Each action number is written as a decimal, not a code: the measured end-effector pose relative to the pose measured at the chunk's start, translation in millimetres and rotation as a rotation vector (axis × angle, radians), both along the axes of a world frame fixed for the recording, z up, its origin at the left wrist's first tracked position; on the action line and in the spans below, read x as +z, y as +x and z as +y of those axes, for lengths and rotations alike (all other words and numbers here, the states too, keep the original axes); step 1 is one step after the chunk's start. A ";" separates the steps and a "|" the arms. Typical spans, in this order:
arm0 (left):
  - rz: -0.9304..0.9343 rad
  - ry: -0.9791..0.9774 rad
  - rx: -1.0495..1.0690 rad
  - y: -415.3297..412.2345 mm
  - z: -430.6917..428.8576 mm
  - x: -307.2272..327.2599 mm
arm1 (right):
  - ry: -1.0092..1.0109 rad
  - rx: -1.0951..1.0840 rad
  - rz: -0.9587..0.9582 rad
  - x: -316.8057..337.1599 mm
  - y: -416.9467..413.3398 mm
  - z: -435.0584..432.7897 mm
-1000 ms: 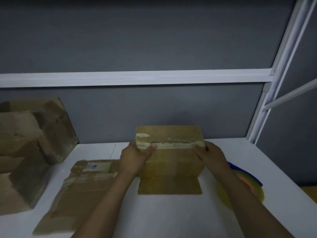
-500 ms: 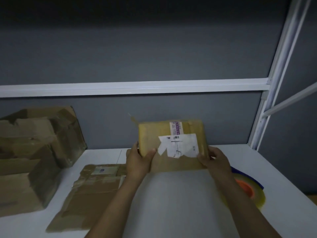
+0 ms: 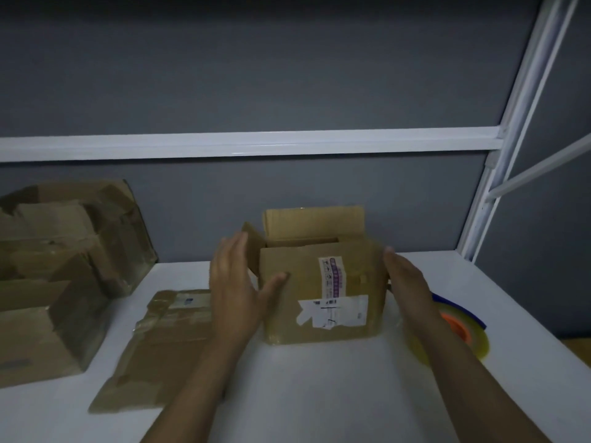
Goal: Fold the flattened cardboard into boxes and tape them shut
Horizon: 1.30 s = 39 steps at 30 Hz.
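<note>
A small cardboard box (image 3: 323, 292) stands upright on the white table (image 3: 319, 394), its top flaps up and its front face bearing a white and purple label. My left hand (image 3: 236, 286) is spread against the box's left side, thumb on the front face. Along the right side lies my right hand (image 3: 407, 284), fingers straight; whether it touches the box is unclear. A roll of clear tape (image 3: 460, 330) with an orange core lies just right of the box, partly behind my right wrist. A flattened cardboard sheet (image 3: 160, 343) lies left of the box.
Folded cardboard boxes (image 3: 64, 270) are stacked at the table's left end. A grey wall with a white rail (image 3: 256, 143) runs behind the table, and a white frame post (image 3: 499, 174) rises at the right.
The box was turned over from its taped side to stand upright with the open flaps up. Both hands went from gripping it to resting flat at its sides.
</note>
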State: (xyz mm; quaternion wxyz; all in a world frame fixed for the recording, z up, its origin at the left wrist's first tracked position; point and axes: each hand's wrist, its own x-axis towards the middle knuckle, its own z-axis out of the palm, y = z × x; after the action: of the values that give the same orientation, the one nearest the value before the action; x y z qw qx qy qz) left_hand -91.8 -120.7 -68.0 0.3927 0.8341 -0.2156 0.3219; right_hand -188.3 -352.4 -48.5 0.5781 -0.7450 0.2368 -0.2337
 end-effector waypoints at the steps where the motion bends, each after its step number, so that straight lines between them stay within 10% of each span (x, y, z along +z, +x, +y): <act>1: -0.088 0.172 -0.009 7.4 -0.1 7.3 | 0.000 0.014 0.017 2.8 4.0 -1.4; 6: -0.027 0.855 0.018 33.1 -1.2 27.8 | -0.037 0.062 0.053 4.8 6.8 -15.8; 12: -0.363 0.459 -0.181 41.1 5.9 14.5 | 0.013 0.139 0.057 30.7 20.6 -22.1; 22: -0.343 0.438 -0.212 39.8 4.1 15.3 | -0.869 0.433 0.717 37.6 85.0 9.8; 29: -0.226 0.445 -0.098 33.4 -2.3 20.4 | -0.079 0.386 0.185 46.4 65.4 -30.0; 35: 0.247 0.129 -0.037 19.5 -17.5 25.7 | 0.046 0.219 -0.034 32.6 47.9 -41.2; 39: 0.228 -0.014 -0.089 10.2 -24.9 27.3 | 0.111 0.183 -0.090 17.2 40.7 -37.2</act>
State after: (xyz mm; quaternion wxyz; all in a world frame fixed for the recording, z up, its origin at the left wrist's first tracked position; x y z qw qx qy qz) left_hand -81.6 -145.6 -40.7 0.4342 0.8521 -0.2044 0.2088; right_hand -147.6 -389.6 -31.3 0.6475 -0.7191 0.1542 -0.1997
